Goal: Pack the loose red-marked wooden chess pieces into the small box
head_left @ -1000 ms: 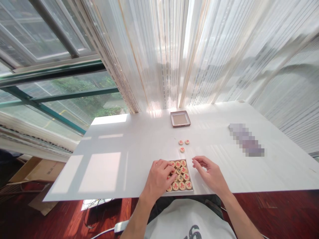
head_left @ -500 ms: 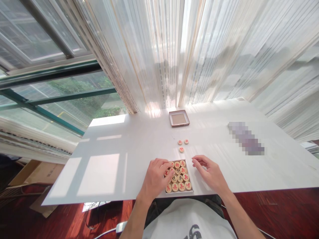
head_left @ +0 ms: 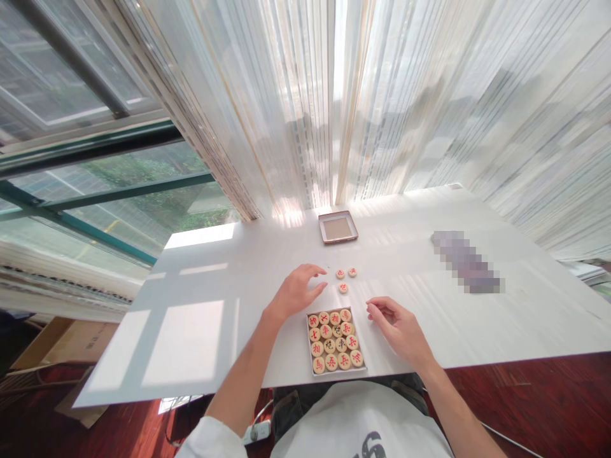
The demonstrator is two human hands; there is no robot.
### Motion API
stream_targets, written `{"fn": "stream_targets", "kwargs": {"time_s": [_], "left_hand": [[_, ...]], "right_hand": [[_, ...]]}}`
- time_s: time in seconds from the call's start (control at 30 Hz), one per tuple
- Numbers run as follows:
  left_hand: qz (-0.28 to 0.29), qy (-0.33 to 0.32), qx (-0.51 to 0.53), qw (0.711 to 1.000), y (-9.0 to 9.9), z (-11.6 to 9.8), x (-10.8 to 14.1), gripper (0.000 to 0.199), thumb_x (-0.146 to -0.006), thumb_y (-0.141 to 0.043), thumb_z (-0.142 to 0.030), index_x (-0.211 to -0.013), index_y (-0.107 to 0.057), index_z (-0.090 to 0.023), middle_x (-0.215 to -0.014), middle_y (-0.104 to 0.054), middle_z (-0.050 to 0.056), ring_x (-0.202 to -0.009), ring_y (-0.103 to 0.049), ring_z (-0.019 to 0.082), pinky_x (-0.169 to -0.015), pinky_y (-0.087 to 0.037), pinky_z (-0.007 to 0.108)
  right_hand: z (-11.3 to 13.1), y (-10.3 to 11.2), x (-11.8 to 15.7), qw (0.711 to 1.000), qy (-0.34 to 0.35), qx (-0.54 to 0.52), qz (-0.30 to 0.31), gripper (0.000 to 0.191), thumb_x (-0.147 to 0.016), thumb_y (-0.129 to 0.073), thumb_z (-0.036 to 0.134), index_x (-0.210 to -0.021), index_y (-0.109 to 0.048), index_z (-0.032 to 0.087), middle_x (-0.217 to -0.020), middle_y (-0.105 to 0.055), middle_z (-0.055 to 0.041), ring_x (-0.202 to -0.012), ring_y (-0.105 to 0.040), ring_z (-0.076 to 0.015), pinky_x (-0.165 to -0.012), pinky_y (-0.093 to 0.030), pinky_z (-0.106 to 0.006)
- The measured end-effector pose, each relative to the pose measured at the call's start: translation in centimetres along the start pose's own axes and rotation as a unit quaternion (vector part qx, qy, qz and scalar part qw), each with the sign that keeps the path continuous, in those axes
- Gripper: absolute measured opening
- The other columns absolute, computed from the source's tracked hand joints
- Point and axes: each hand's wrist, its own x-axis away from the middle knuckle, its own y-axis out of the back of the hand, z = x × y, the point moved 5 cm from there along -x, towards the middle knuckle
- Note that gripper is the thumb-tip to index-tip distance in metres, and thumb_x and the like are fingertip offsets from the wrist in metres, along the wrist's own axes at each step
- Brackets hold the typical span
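Note:
Round wooden Chinese chess pieces (head_left: 329, 346) with red or black characters lie in rows inside a shallow white box (head_left: 365, 369) near the table's front edge. Beyond the box are three loose pieces: one nearer piece (head_left: 343, 288), a left one (head_left: 340, 274) and a right one (head_left: 352, 272). My left hand (head_left: 300, 289) is just left of these loose pieces, thumb and fingers apart, holding nothing. To the right of the box, my right hand (head_left: 394, 324) hovers at or rests on the table with fingers curled and thumb against them; whether anything is inside is hidden.
An open box lid (head_left: 338, 228) lies at the back of the white table (head_left: 267, 254). A pixelated object (head_left: 465, 262) is on the right. Behind are curtains (head_left: 305, 127) and a window at left. A power strip (head_left: 258, 432) sits below the front edge.
My left hand has moved from above the boxed pieces forward towards the three loose ones, uncovering the box's left side. My right hand stays about where it was. The view has shifted slightly.

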Motion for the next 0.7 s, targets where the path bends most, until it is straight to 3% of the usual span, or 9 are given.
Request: {"fn": "stream_targets", "kwargs": {"time_s": [0.2, 0.43, 0.7], "left_hand": [[0.013, -0.043, 0.009, 0.999, -2.0, -0.7, -3.2, 0.019, -0.092, -0.063, -0.029, -0.111, -0.065, -0.025, -0.112, -0.068, 0.003, -0.108, -0.063, 0.021, -0.097, -0.05, 0.037], [0.04, -0.038, 0.017, 0.998, -4.1, 0.1, -4.7, 0.012, -0.09, -0.065, -0.028, -0.1, -0.069, -0.023, -0.101, -0.072, 0.003, -0.098, -0.064, 0.021, -0.09, -0.052, 0.035], [0.018, -0.008, 0.038, 0.999, -3.9, 0.2, -4.6, 0.016, -0.087, -0.066, -0.026, -0.103, -0.069, -0.023, -0.097, -0.073, 0.003, -0.09, -0.067, 0.018, -0.085, -0.054, 0.032]], "right_hand": [[0.3, -0.2, 0.3, 1.0, 0.013, 0.022, -0.013, 0.022, -0.093, -0.06, 0.043, -0.099, -0.067, 0.024, -0.095, -0.074, -0.0037, -0.083, -0.071, -0.0209, -0.078, -0.055, -0.032], [0.7, -0.3, 0.5, 0.999, 0.025, 0.036, -0.022, 0.021, -0.094, -0.058, 0.041, -0.099, -0.068, 0.023, -0.093, -0.074, -0.0033, -0.082, -0.069, -0.0206, -0.077, -0.054, -0.031], [0.9, -0.4, 0.4, 0.998, 0.028, 0.04, -0.028, 0.021, -0.094, -0.058, 0.041, -0.098, -0.068, 0.023, -0.092, -0.074, -0.0036, -0.081, -0.068, -0.0203, -0.076, -0.054, -0.031]]}}
